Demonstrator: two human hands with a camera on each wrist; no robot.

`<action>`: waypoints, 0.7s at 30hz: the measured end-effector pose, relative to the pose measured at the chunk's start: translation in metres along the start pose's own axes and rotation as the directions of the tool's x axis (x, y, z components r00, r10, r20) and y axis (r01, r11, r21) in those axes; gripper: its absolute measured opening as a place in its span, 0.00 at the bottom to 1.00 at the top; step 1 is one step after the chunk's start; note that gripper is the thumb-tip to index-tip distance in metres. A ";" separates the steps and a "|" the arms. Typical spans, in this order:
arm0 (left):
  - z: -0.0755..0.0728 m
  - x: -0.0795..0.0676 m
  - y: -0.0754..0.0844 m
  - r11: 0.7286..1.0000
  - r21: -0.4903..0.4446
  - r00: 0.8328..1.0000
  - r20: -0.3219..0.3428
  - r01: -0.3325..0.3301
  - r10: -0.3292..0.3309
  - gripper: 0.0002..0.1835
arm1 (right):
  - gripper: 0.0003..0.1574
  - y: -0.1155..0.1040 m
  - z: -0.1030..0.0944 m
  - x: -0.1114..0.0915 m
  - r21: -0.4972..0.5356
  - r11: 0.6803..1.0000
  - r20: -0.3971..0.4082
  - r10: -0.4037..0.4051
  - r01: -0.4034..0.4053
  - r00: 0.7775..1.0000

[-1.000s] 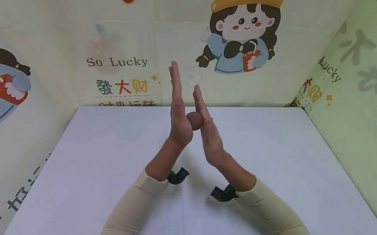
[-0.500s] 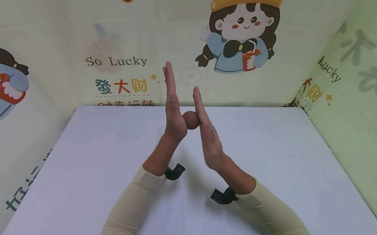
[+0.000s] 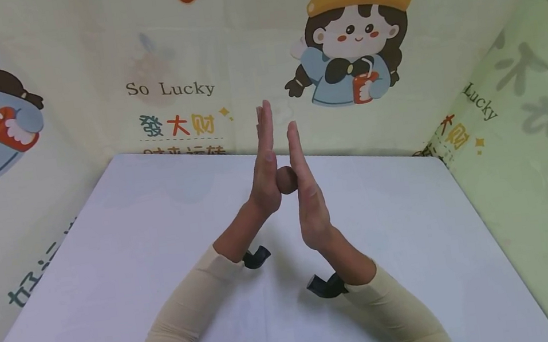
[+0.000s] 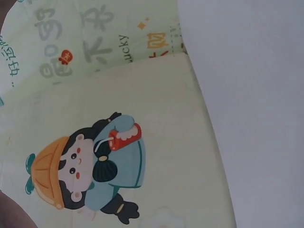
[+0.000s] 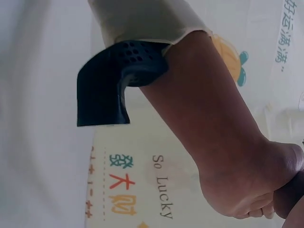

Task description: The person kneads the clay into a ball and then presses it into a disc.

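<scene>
A small brown ball (image 3: pixel 286 180) sits between my two palms, above the table, in the head view. My left hand (image 3: pixel 264 181) is upright with straight fingers, its palm touching the ball's left side. From the right, my right hand (image 3: pixel 312 203) presses flat against the ball, fingers also extended. The right wrist view has my left hand (image 5: pixel 242 185) at lower right, next to part of the dark ball (image 5: pixel 289 197). In the left wrist view, only blurred bits of skin show at the left edge.
Beneath the hands is a white tabletop (image 3: pixel 180 206). A cartoon-printed cloth backdrop (image 3: pixel 246 41) rises behind it and along both sides. Dark curved mounts (image 3: pixel 256 257) hang under both wrists, above the table.
My left hand shifted slightly left, then came back right and nearer to me, sliding against my right hand. The ball rolled slightly between the palms and now sits a little right and lower.
</scene>
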State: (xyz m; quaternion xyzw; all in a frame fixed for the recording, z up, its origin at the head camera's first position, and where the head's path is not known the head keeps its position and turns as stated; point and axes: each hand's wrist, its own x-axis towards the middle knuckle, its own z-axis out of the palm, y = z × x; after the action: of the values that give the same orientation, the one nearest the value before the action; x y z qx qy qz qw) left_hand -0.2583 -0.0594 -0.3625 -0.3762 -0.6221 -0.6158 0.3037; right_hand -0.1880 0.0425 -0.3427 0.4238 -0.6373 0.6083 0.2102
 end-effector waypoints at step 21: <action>0.022 -0.023 0.014 0.997 -0.074 0.991 0.136 -0.001 0.011 0.46 | 0.53 0.003 -0.019 0.014 -0.006 1.000 -0.071 0.017 -0.017 0.997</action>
State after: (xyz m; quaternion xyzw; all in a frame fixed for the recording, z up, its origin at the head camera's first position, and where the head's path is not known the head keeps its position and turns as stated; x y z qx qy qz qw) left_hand -0.2321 -0.0398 -0.3756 -0.4301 -0.6169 -0.6105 0.2483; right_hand -0.2028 0.0568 -0.3298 0.3956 -0.6351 0.6226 0.2291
